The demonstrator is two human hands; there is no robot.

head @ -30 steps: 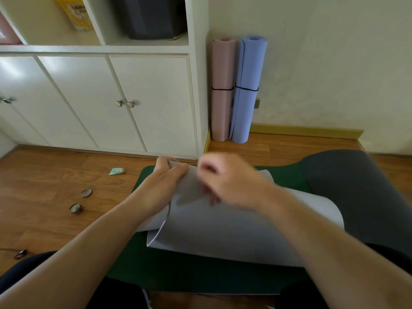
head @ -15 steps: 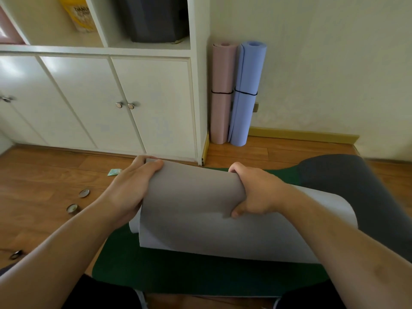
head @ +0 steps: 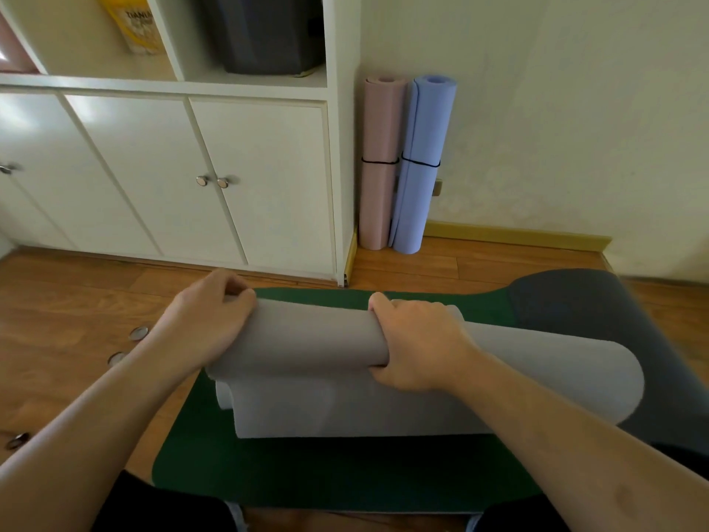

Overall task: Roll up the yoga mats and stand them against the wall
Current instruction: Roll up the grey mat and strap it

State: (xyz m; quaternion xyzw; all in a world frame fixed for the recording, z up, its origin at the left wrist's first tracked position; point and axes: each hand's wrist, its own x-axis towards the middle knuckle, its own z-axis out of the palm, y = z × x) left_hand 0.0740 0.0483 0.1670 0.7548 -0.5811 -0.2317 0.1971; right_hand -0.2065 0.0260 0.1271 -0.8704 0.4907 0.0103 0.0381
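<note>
Grey mat (head: 307,335) — half-rolled on green mat (head: 345,474); left hand (head: 203,324) and right hand (head: 418,343), fingers curled round roll — keeps coil tight.

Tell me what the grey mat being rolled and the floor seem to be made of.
Grey mat: looks like soft foam or rubber with a matte finish; it bends in a smooth curve under both hands, no creases or shine. Floor: wood or wood-look laminate planks, with visible grain, plank seams and a slight sheen.

left hand (head: 207,320) + right hand (head: 416,341) grip grey mat (head: 314,335) roll | atop green mat (head: 307,470) | pink mat (head: 380,163), blue mat (head: 422,163) upright at wall (head: 575,109)
</note>
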